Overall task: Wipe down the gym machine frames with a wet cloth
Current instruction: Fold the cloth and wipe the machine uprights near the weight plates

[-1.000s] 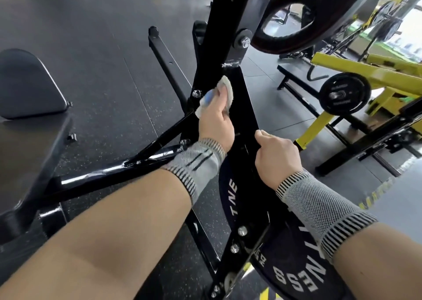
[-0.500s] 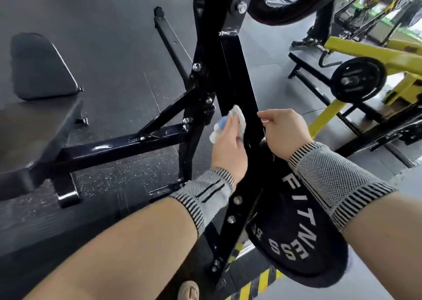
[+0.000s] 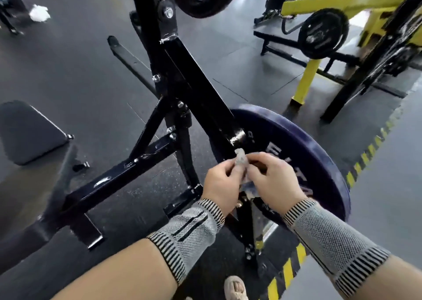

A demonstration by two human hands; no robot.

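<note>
A black steel machine frame [image 3: 201, 94] slants down through the middle of the view, with bolts and a shiny lower beam [image 3: 114, 181]. In front of its lower part my left hand [image 3: 222, 185] and my right hand [image 3: 274, 181] meet, both pinching a small bunched grey-white cloth [image 3: 241, 160]. The cloth is held off the frame, just below a bright scuffed patch on the bar. Both wrists wear grey knitted sleeves. Most of the cloth is hidden inside my fingers.
A dark purple weight plate [image 3: 308, 153] hangs behind my right hand. A black seat pad [image 3: 27, 130] lies at the left. A yellow machine [image 3: 324, 10] with a black plate stands at the upper right. Yellow-black floor tape [image 3: 287, 267] runs lower right. A shoe [image 3: 235, 287] shows at the bottom.
My left hand has slid the cloth down the slanted bar and lifted it off. My right hand has left the frame edge and now grips the cloth too.
</note>
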